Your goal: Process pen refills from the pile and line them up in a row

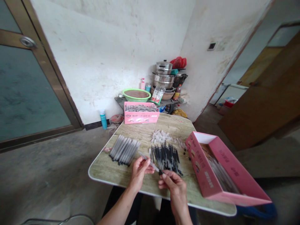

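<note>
Between thumb and fingers, my left hand [140, 171] holds a translucent pen barrel [152, 164], slanted down to the right. My right hand [172, 183] pinches a small black piece [160, 172] at the barrel's lower end; whether the two are joined I cannot tell. Just behind my hands lies a pile of black pen refills [166, 155]. To the left, a row of clear pens with black ends [124, 150] lies side by side. Small whitish translucent caps [160, 136] are heaped behind the refills.
A pink box [142, 118] full of pens stands at the table's back edge. At right, a larger pink box [206, 175] holds clear barrels. The wood-patterned table [110, 175] has a pale rim. Behind it are a green basin [136, 99] and stacked pots [164, 78].
</note>
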A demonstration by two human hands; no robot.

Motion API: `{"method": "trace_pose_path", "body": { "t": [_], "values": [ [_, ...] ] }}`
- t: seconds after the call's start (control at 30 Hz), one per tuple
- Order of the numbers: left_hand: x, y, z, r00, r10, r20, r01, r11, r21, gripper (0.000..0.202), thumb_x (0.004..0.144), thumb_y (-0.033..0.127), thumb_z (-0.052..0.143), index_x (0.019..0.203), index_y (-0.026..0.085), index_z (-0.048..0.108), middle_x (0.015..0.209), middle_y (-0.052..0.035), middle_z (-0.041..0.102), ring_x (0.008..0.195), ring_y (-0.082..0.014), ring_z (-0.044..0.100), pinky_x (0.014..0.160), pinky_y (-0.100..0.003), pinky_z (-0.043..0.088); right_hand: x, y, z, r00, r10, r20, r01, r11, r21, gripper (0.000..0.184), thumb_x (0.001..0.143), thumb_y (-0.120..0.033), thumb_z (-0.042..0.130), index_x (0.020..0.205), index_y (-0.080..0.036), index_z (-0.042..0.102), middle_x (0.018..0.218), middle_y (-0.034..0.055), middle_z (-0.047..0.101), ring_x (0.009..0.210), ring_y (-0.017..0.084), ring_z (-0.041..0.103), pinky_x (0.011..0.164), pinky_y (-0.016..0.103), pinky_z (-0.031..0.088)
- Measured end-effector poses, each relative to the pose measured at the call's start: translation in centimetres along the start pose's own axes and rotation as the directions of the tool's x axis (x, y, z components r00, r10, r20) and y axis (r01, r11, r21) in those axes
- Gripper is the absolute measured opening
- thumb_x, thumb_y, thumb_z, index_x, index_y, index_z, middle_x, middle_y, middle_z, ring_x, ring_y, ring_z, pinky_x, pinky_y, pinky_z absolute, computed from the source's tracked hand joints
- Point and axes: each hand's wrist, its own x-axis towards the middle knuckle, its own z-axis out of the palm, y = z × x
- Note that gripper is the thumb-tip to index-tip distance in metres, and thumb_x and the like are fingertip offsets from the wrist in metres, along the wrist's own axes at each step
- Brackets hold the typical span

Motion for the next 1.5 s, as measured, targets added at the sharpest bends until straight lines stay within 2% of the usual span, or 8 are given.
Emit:
{"method": "trace_pose_path", "body": {
  "t": [0.17, 0.4, 1.03, 1.2, 1.37, 1.43, 1.5],
  "values": [
    [0.0, -0.1, -0.1, 1.0, -0.002, -0.005, 0.002, 1.0, -0.015, 0.031, 0.075, 0.038, 0.068, 0.09, 0.013, 0.058, 0.07, -0.0049, 0.068, 0.061, -0.0182, 0.068, 0.058, -0.028, 0.057, 0.3, 0.8, 0.6, 1.0, -0.026, -0.008, 0.026, 0.999, -0.035, 0.031, 0.063, -0.034, 0.08, 0.083, -0.012, 0.068, 0.064, 0.0014, 0.066, 0.054, 0.019, 0.065, 0.052, 0.03, 0.056],
    [0.0, 0.1, 0.0, 1.0, -0.01, 0.003, 0.01, 1.0, -0.005, 0.032, 0.076, 0.038, 0.067, 0.091, 0.013, 0.057, 0.071, -0.0055, 0.069, 0.061, -0.0171, 0.067, 0.058, -0.028, 0.057, 0.8, 1.3, 0.9, 0.998, -0.062, 0.015, 0.062, 0.997, -0.041, 0.025, 0.068, -0.033, 0.077, 0.081, -0.014, 0.065, 0.067, -0.0001, 0.064, 0.056, 0.018, 0.065, 0.053, 0.029, 0.056],
    [0.0, 0.1, 0.1, 1.0, -0.011, -0.02, 0.011, 1.0, 0.021, 0.033, 0.075, 0.041, 0.068, 0.09, 0.014, 0.057, 0.071, -0.0058, 0.07, 0.06, -0.0176, 0.068, 0.057, -0.027, 0.056, 0.7, 0.7, 1.5, 0.998, -0.066, 0.012, 0.067, 0.996, -0.061, 0.03, 0.065, -0.036, 0.078, 0.08, -0.014, 0.064, 0.063, 0.0005, 0.065, 0.055, 0.019, 0.065, 0.052, 0.031, 0.057],
    [0.1, 0.2, 0.1, 1.0, -0.029, -0.006, 0.029, 1.0, 0.01, 0.034, 0.073, 0.041, 0.07, 0.088, 0.014, 0.058, 0.071, -0.0049, 0.07, 0.06, -0.0179, 0.068, 0.057, -0.028, 0.056, 0.7, 0.8, 1.6, 0.999, -0.042, 0.006, 0.042, 0.995, -0.092, 0.032, 0.068, -0.042, 0.075, 0.077, -0.014, 0.062, 0.061, 0.0023, 0.067, 0.048, 0.018, 0.064, 0.045, 0.028, 0.054],
    [-0.1, 0.6, 0.4, 0.999, -0.039, -0.002, 0.039, 0.999, 0.004, 0.036, 0.071, 0.042, 0.071, 0.088, 0.014, 0.058, 0.071, -0.0054, 0.07, 0.06, -0.019, 0.069, 0.058, -0.029, 0.056, 0.7, 1.5, 1.4, 0.999, -0.031, 0.03, 0.037, 0.975, -0.221, 0.043, 0.08, -0.054, 0.059, 0.064, -0.014, 0.059, 0.042, 0.0012, 0.059, 0.029, 0.012, 0.05, 0.028, 0.02, 0.039],
    [-0.2, 0.7, 0.5, 0.999, -0.034, -0.02, 0.034, 0.999, 0.001, 0.036, 0.07, 0.043, 0.071, 0.088, 0.014, 0.058, 0.07, -0.0047, 0.07, 0.06, -0.0191, 0.068, 0.058, -0.029, 0.056, 0.7, 1.6, 1.3, 0.999, -0.025, 0.029, 0.031, 0.972, -0.233, 0.045, 0.082, -0.056, 0.054, 0.066, -0.014, 0.059, 0.045, 0.0016, 0.06, 0.029, 0.012, 0.051, 0.026, 0.019, 0.037],
    [-0.3, 0.7, 0.6, 0.999, -0.023, -0.034, 0.023, 1.0, 0.0, 0.035, 0.071, 0.042, 0.07, 0.087, 0.014, 0.058, 0.069, -0.0044, 0.07, 0.06, -0.0186, 0.068, 0.057, -0.029, 0.056, 0.7, 1.6, 1.2, 0.999, -0.037, 0.038, 0.044, 0.979, -0.2, 0.04, 0.08, -0.054, 0.059, 0.077, -0.014, 0.06, 0.055, 0.0015, 0.064, 0.035, 0.012, 0.055, 0.028, 0.019, 0.04]
  ]
}}
